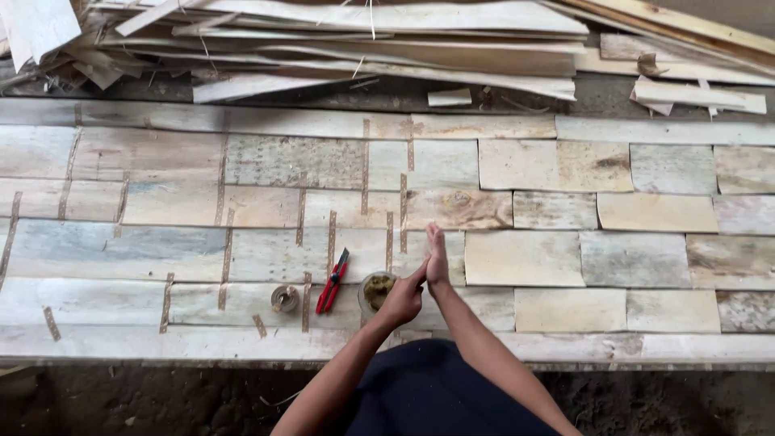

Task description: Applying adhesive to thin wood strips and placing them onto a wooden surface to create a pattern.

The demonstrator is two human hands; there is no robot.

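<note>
My right hand is stretched out with straight fingers, lying along a seam between pale wood veneer pieces. My left hand is curled just behind it, one finger reaching to the right hand's heel, and it overlaps the right rim of a small round container of brownish paste. Whether the left hand grips anything is hidden. A red-handled cutter lies left of the container. A small roll of brown tape sits further left.
The veneer pieces form a patchwork sheet; brown tape strips cross the seams on its left half. A heap of loose veneer strips and boards lies beyond the far edge. Dark dirt ground runs along the near edge.
</note>
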